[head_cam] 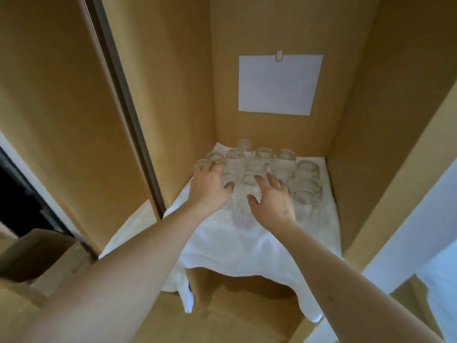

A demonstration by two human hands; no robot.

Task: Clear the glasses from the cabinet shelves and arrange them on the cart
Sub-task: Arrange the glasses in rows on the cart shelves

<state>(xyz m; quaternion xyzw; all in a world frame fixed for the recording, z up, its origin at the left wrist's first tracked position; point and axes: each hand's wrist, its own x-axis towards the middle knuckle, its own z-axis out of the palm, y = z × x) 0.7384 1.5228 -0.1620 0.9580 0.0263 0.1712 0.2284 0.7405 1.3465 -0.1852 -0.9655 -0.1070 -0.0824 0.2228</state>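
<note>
Tan wood on every side: the cabinet [272, 26] is seen from above, its interior walls plain and matte. Far left, a dark gap and a brown cardboard box [37, 253] low down, outside the cabinet. A sliding door [61, 120] with a grey metal edge stands just left of the open compartment.

White cloth [247, 243] covers the shelf; front edge hangs over in folds, a corner trailing down at left-centre.

Left hand [210, 186] reaches in over the cloth, fingers spread and lightly bent, gripping nothing. Fingertips lie at the left edge of the glasses; contact cannot be told through the blur.

Clear glasses [262, 167] stand in a cluster on the cloth at the back of the shelf, roughly a dozen, rims and bases overlapping in view. Exact count unclear. Whether upright or inverted cannot be told.

Right hand [272, 196] also over the cloth, in front of the middle of the cluster. Fingers spread, thumb apart, relaxed, holding nothing. A glass shows between the two hands.

Back wall above the glasses: a blank white paper sheet [279, 84], pinned by a small clip [279, 55] at its top edge.

Far right, a pale wall [420, 231] beyond the cabinet side.
</note>
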